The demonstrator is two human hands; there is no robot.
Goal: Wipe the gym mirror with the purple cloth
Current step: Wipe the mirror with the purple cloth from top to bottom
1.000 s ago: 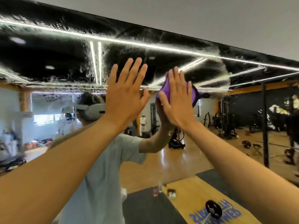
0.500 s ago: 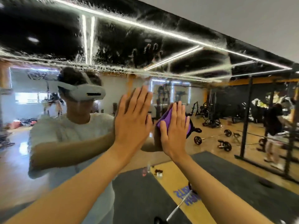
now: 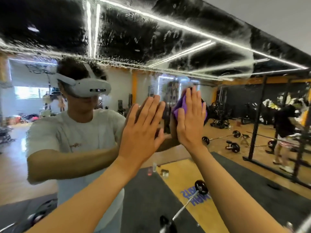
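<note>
My right hand (image 3: 189, 121) is flat, fingers straight and pointing to 12 o'clock, pressing the purple cloth (image 3: 180, 107) against the gym mirror (image 3: 151, 39). The cloth is pinned under palm and fingers, not clenched; its folds show at 10 o'clock of the knuckles and at the hand's 3 o'clock edge. My left hand (image 3: 142, 130) lies just beside it at 9 o'clock, also flat on the glass, holding nothing. Streaked, wet-looking film covers the mirror from 10 to 2 o'clock above the cloth. I judge the next stroke runs toward 12 o'clock, right hand nearer.
</note>
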